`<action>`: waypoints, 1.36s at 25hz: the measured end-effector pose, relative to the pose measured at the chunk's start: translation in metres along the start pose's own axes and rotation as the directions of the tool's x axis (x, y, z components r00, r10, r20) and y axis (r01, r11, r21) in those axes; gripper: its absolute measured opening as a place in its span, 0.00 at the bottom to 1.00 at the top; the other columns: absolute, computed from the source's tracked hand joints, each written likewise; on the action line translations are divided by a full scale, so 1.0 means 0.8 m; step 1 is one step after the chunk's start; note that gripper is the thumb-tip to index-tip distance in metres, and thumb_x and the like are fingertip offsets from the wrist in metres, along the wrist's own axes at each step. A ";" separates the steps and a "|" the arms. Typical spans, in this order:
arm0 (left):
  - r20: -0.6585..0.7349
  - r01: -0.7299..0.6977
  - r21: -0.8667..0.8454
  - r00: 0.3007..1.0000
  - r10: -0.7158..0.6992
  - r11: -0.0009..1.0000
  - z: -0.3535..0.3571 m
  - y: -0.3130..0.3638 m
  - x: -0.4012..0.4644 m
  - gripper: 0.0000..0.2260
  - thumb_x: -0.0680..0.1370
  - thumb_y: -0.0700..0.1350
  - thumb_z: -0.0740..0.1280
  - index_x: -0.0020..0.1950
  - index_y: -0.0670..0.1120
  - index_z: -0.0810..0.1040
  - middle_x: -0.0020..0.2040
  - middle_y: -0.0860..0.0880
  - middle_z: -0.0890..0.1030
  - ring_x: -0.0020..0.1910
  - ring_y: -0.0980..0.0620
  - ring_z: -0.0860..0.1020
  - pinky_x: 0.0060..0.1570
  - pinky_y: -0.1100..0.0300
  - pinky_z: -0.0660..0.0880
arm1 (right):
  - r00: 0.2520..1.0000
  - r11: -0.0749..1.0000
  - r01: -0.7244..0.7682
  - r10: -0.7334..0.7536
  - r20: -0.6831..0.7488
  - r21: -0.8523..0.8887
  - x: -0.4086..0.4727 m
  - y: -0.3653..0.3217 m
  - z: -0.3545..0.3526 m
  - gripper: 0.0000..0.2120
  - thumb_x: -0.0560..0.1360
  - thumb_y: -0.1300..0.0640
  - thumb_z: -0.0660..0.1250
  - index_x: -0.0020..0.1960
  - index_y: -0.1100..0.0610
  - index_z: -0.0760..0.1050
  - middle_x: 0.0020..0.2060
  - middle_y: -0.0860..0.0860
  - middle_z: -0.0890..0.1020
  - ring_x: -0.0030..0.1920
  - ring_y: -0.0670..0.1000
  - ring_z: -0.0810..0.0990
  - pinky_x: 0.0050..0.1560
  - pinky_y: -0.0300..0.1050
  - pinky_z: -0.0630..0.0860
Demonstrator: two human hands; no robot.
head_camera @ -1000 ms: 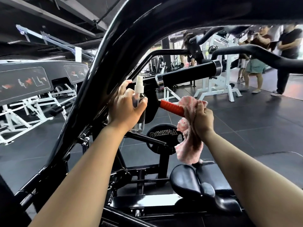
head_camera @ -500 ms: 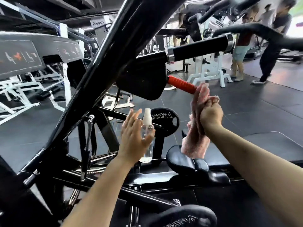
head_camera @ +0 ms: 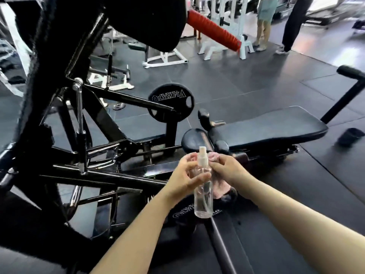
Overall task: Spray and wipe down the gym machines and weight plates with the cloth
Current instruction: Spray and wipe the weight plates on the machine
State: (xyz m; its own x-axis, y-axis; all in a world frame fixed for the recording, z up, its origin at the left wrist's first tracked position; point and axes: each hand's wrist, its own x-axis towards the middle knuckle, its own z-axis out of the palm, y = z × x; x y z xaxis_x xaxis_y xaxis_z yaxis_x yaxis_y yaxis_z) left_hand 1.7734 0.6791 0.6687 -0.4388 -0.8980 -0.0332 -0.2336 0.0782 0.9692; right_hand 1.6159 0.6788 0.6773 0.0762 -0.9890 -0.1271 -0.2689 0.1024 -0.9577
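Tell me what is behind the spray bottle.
Behind the spray bottle, a pink cloth shows, held by the right hand. The bottle and both hands cover most of it.

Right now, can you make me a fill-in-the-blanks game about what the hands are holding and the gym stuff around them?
1. The left hand holds a clear spray ____ with a white nozzle.
2. The right hand holds a ____ cloth.
3. The long grip sticking out near the top of the machine is colored ____.
4. The round black weight plate shows the word ____.

Missing words: bottle; pink; red; Olympia
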 end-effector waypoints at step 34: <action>-0.816 0.474 -0.005 0.507 -0.278 0.880 0.202 -0.192 -0.170 0.14 0.77 0.31 0.61 0.54 0.45 0.81 0.56 0.50 0.69 0.56 0.50 0.71 0.58 0.61 0.69 | 0.981 0.987 -0.159 0.161 0.104 -0.030 -0.124 0.238 -0.042 0.27 0.79 0.55 0.61 0.64 0.27 0.54 0.40 0.52 0.77 0.34 0.49 0.77 0.31 0.44 0.79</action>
State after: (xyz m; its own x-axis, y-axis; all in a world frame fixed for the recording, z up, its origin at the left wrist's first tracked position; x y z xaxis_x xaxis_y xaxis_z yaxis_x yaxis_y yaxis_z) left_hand 1.7292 0.8593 0.4847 0.5504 -0.8303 -0.0869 -0.4095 -0.3592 0.8386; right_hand 1.5252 0.7927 0.5160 0.1313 -0.9429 -0.3060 -0.3063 0.2550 -0.9171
